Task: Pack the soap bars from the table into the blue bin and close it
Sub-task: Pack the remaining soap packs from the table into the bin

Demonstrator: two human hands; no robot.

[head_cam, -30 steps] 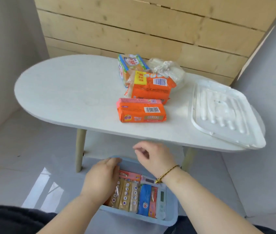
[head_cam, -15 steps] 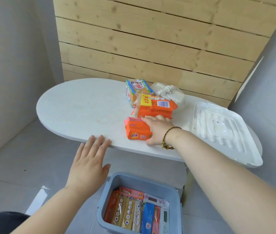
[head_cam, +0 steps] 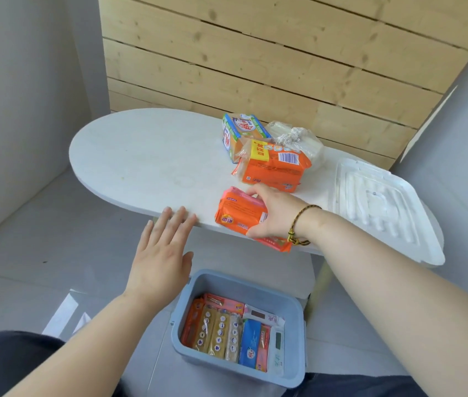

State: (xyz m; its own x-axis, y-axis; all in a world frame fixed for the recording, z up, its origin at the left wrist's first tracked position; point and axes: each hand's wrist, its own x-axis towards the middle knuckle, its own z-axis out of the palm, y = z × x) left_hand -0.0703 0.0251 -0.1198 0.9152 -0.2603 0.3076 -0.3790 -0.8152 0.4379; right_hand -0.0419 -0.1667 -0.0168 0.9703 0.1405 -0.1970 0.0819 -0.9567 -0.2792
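My right hand (head_cam: 274, 214) grips an orange soap pack (head_cam: 237, 212) tilted at the front edge of the white table (head_cam: 146, 161). My left hand (head_cam: 161, 253) hovers open, fingers spread, with its fingertips at the table's edge, left of that pack. Behind lie a larger orange soap pack (head_cam: 270, 167), a blue-and-green soap pack (head_cam: 241, 133) and a clear bag of white bars (head_cam: 298, 138). The blue bin (head_cam: 296, 316) stands open on the floor below the table, with several wrapped soap bars upright inside. Its white lid (head_cam: 384, 210) lies on the table's right end.
A wooden plank wall runs behind the table. Grey walls close in on the left and right. The floor is grey tile. My dark-clothed legs flank the bin at the bottom of the view.
My right hand has closed around the orange soap pack and tipped it up toward the table's front edge. My left hand stays open by the edge. The view has shifted left.
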